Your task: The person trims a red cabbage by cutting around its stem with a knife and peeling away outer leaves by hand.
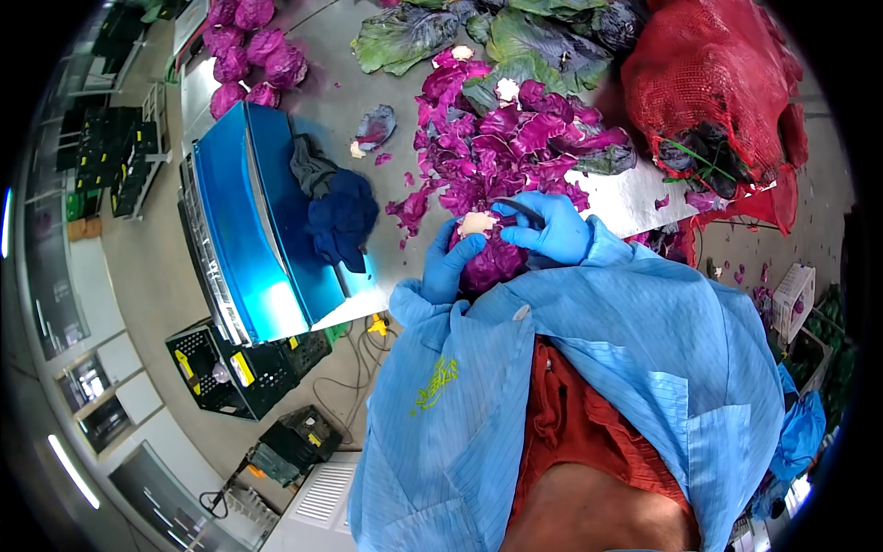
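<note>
A red cabbage (495,264) is held close to my body at the table's near edge, its pale cut stem facing up. My left hand (447,262), in a blue glove, is closed around the cabbage's left side with the thumb near the stem. In my gloved right hand (558,232) is a knife (522,209) with a dark blade, closed in the fingers beside the stem. Just beyond both hands lies a heap of torn purple cabbage leaves (501,138) with pale stem pieces among them.
Several trimmed cabbages (253,55) sit at the far left of the metal table (391,248). A blue machine (262,221) with a dark cloth (338,216) stands at left. Large green leaves (543,41) lie at the back. A red mesh sack (713,78) of cabbages stands at right.
</note>
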Demonstrator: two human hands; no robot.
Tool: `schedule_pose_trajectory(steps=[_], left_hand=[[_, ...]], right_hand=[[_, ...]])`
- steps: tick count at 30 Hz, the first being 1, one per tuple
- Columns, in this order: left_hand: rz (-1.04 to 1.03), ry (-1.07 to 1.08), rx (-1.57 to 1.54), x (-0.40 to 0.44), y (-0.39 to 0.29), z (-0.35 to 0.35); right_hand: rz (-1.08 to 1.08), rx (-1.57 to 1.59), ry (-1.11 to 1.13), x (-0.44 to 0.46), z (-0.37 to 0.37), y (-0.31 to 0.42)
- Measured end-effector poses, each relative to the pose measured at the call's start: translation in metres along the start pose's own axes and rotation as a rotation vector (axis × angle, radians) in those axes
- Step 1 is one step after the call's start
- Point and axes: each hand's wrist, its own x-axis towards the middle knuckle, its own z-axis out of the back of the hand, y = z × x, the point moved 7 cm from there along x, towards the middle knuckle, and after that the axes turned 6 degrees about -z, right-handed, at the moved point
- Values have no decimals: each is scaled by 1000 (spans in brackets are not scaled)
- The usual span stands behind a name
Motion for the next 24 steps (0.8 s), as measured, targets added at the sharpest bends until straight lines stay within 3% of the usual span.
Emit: schedule_pose_trajectory(steps=[10,16,19,24], left_hand=[[-68,-22,139,-3,-4,1],[-70,-31,201,-4,-6,-1],[-67,-41,217,-5,-9,-4],[-93,-62,321,-6,-12,-5]], right_hand=[[-168,137,-13,3,0,4],[-283,183,94,4,0,4],[-446,281,187,3,-5,1],[-457,280,256,6,-10,-2]])
